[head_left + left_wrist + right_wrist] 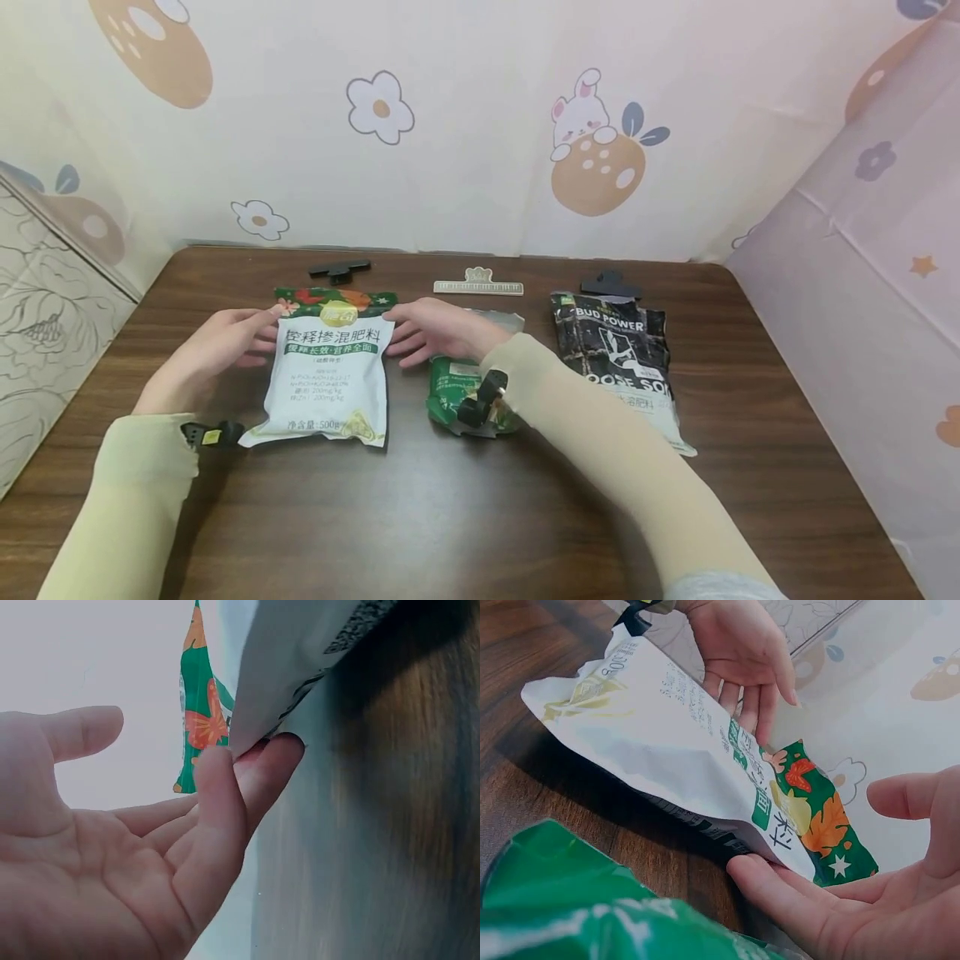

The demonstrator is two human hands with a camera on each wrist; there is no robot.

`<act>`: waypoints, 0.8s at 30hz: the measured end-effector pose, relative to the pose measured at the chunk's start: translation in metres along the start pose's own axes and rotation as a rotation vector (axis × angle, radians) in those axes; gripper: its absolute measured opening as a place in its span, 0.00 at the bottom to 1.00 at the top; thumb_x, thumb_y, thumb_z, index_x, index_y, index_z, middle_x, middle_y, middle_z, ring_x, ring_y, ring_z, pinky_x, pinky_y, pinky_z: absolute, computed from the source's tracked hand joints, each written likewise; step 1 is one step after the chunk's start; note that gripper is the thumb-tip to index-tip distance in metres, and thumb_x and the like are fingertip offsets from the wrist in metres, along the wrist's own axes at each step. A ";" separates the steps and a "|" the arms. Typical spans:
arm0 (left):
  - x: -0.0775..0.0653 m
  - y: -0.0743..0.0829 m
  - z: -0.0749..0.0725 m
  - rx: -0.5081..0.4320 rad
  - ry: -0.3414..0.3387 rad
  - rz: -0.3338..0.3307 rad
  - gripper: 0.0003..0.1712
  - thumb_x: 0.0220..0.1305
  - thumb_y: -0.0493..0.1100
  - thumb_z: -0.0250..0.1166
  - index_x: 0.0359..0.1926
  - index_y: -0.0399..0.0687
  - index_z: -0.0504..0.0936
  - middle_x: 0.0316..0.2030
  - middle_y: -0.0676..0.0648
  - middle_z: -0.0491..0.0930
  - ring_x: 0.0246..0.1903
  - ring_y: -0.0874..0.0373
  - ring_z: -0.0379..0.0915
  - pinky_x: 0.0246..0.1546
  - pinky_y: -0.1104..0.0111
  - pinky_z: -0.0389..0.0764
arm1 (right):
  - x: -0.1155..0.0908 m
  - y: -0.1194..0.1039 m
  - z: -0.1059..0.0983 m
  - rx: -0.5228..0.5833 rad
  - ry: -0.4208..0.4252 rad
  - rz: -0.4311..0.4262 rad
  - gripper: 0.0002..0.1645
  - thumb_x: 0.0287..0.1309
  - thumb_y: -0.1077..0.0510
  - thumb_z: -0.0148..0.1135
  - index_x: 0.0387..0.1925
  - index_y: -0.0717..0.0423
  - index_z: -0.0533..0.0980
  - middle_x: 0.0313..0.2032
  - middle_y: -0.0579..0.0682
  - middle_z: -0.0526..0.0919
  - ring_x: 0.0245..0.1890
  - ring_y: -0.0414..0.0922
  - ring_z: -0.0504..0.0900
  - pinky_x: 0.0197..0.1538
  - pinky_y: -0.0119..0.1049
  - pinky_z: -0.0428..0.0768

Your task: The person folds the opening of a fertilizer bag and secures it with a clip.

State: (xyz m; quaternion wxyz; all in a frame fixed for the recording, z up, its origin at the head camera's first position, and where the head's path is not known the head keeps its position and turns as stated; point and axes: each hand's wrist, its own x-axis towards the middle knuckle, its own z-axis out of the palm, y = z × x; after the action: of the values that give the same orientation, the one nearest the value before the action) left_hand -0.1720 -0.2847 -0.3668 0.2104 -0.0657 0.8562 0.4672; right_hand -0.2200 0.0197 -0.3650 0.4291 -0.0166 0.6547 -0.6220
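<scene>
on the table, the white bag lay toward ten o'clock, the green bag near twelve, the black bag at two. the left hand touched the white bag's edge at its ten o'clock, the right hand at its two; both thumbs stood apart from loose fingers, neither pinching. farther off lay three clips: left black clip at eleven, pale clip at twelve, right black clip at one. handling looked early: hands placed, the bag not yet gripped, no clip seemingly fastened.
</scene>
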 end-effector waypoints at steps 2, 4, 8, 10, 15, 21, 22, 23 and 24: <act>0.000 0.000 -0.001 -0.036 0.000 -0.001 0.49 0.74 0.67 0.45 0.73 0.27 0.54 0.62 0.30 0.69 0.57 0.43 0.71 0.48 0.61 0.80 | 0.000 0.000 -0.001 0.008 0.003 -0.007 0.28 0.73 0.53 0.53 0.66 0.63 0.67 0.53 0.64 0.78 0.57 0.59 0.79 0.53 0.52 0.79; 0.001 0.000 -0.003 -0.054 0.003 0.004 0.48 0.74 0.66 0.46 0.73 0.28 0.54 0.62 0.30 0.68 0.55 0.46 0.74 0.46 0.64 0.81 | -0.001 0.001 -0.001 0.017 0.010 -0.014 0.27 0.73 0.53 0.53 0.66 0.63 0.68 0.53 0.64 0.78 0.56 0.58 0.79 0.52 0.52 0.80; 0.003 -0.004 -0.007 -0.053 0.014 0.029 0.45 0.76 0.62 0.48 0.73 0.28 0.54 0.62 0.29 0.68 0.49 0.54 0.77 0.43 0.67 0.81 | -0.001 0.001 0.000 0.036 0.016 -0.030 0.26 0.72 0.53 0.53 0.65 0.63 0.69 0.53 0.63 0.78 0.56 0.58 0.79 0.51 0.50 0.81; 0.002 -0.006 -0.008 -0.045 0.032 0.032 0.44 0.76 0.61 0.49 0.73 0.28 0.55 0.62 0.29 0.69 0.48 0.56 0.78 0.43 0.69 0.81 | -0.001 0.000 0.002 0.041 0.018 -0.041 0.26 0.73 0.54 0.53 0.65 0.64 0.69 0.52 0.63 0.79 0.56 0.58 0.79 0.51 0.49 0.81; 0.002 -0.009 -0.007 -0.021 0.125 0.025 0.42 0.72 0.63 0.54 0.71 0.33 0.64 0.60 0.32 0.73 0.43 0.59 0.79 0.40 0.72 0.79 | -0.002 0.000 0.007 0.021 0.059 -0.082 0.31 0.71 0.60 0.54 0.70 0.67 0.59 0.50 0.63 0.81 0.54 0.58 0.81 0.49 0.47 0.82; 0.000 -0.009 -0.007 0.005 0.187 0.052 0.38 0.71 0.61 0.58 0.66 0.34 0.71 0.55 0.36 0.79 0.38 0.65 0.80 0.38 0.70 0.78 | -0.001 0.002 0.009 -0.044 0.137 -0.120 0.30 0.69 0.65 0.56 0.69 0.69 0.61 0.45 0.62 0.83 0.45 0.53 0.86 0.42 0.42 0.84; 0.000 -0.008 -0.007 0.006 0.191 0.058 0.37 0.71 0.61 0.59 0.66 0.34 0.72 0.53 0.38 0.80 0.38 0.64 0.80 0.38 0.70 0.79 | 0.000 0.002 0.010 -0.051 0.153 -0.122 0.30 0.69 0.66 0.56 0.68 0.70 0.62 0.44 0.62 0.83 0.43 0.53 0.87 0.41 0.41 0.84; 0.000 -0.008 -0.007 0.004 0.194 0.064 0.37 0.71 0.60 0.59 0.65 0.34 0.73 0.52 0.39 0.81 0.38 0.64 0.80 0.38 0.70 0.79 | 0.000 0.002 0.011 -0.061 0.170 -0.125 0.29 0.69 0.66 0.57 0.68 0.70 0.63 0.43 0.61 0.84 0.42 0.52 0.87 0.40 0.40 0.84; -0.001 -0.007 -0.007 0.006 0.196 0.071 0.36 0.71 0.60 0.60 0.65 0.34 0.73 0.51 0.40 0.82 0.37 0.64 0.80 0.38 0.70 0.79 | -0.001 0.002 0.011 -0.070 0.187 -0.126 0.28 0.69 0.66 0.57 0.67 0.71 0.64 0.41 0.61 0.84 0.41 0.52 0.87 0.39 0.40 0.84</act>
State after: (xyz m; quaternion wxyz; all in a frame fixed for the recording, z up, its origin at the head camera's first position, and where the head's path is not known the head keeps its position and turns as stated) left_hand -0.1713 -0.2949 -0.3688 0.1091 -0.0804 0.8759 0.4630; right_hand -0.2123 0.0114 -0.3646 0.3254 -0.0147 0.7107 -0.6235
